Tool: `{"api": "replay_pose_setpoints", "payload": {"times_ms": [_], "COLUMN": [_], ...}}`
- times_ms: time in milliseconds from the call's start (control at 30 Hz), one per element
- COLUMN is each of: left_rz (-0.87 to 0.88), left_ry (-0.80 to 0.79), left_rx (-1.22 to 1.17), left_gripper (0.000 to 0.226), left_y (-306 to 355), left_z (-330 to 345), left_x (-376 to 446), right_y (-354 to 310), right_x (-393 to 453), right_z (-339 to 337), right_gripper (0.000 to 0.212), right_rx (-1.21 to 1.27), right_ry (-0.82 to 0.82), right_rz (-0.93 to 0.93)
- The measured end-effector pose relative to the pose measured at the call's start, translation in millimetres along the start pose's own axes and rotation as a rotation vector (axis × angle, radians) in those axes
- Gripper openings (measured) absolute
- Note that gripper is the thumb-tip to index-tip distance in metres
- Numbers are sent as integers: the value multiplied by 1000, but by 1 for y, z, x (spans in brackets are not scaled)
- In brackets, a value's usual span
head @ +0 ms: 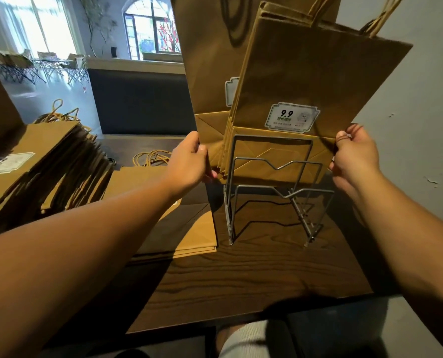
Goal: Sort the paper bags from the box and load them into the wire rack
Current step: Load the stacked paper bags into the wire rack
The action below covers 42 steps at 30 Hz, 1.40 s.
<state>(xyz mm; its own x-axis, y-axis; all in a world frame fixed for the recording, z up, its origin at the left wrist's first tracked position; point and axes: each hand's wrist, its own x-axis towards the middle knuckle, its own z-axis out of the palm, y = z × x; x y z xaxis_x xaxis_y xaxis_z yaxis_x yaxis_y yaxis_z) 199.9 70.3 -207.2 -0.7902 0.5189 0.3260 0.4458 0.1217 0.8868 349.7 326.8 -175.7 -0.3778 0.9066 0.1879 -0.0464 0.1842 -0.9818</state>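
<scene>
Dark wood-grain table (pixel 241 275) carries the silver wire rack (pixel 272 192); my left hand (pixel 189 161) and right hand (pixel 355 156) pinch the brown paper bags (pixel 303 81) standing in it, handles cut off above.

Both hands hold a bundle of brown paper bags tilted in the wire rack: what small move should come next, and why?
Probably level the bundle of brown paper bags and seat it fully. It leans left in the silver wire rack, with the left hand gripping its lower left edge and the right hand its lower right corner. Its base already sits behind the front wire loops, so straightening should settle it.
</scene>
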Motion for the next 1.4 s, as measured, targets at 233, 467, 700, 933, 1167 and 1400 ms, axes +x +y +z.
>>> {"api": "replay_pose_setpoints", "payload": {"times_ms": [233, 467, 700, 933, 1167, 1400], "left_rz": [-105, -288, -316, -258, -139, -162], "left_ry": [8, -203, -154, -137, 34, 106], "left_rx": [-227, -606, -608, -443, -301, -298], "left_gripper": [27, 34, 43, 27, 26, 27], "left_y": [6, 3, 6, -1, -3, -16], "left_z": [8, 5, 8, 7, -8, -23], "left_x": [-5, -7, -4, -4, -7, -8], "right_y": [5, 6, 6, 2, -2, -4], "right_x": [-4, -2, -1, -4, -1, -2], "right_z": [1, 2, -1, 0, 2, 5], "right_gripper": [28, 21, 29, 25, 31, 22], "right_rx": [69, 117, 61, 120, 143, 172], "right_ry": [-40, -3, -39, 13, 36, 48], "right_rz": [44, 86, 58, 78, 82, 107]}}
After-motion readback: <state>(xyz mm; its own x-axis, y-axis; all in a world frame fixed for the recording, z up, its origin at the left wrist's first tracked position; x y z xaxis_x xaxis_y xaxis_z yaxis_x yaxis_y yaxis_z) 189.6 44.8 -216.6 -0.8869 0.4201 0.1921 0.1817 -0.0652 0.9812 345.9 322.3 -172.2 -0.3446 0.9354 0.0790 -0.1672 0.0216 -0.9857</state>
